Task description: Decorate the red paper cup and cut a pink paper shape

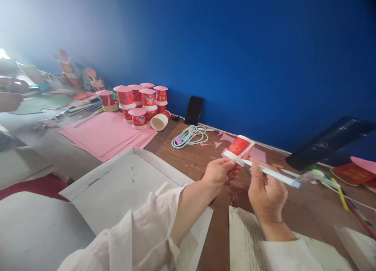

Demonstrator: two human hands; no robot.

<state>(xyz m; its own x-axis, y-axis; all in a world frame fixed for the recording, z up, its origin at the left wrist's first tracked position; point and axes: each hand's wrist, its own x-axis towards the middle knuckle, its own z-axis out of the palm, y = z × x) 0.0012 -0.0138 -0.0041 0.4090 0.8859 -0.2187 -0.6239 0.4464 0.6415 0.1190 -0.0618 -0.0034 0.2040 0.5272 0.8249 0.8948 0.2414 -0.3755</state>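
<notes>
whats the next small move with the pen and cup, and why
Probably press the pen tip onto the red paper cup: the left hand pinches the cup's rim, tilted on its side, and the right hand has the tip right at that rim.

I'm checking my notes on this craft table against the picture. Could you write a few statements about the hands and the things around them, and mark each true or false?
1. The left hand holds a red paper cup. True.
2. The right hand holds scissors. False: it holds a white pen.
3. A coiled cable lies on the table. True.
4. The sheets of paper by the stacked cups are green. False: they are pink.
5. The wall is blue. True.
</notes>
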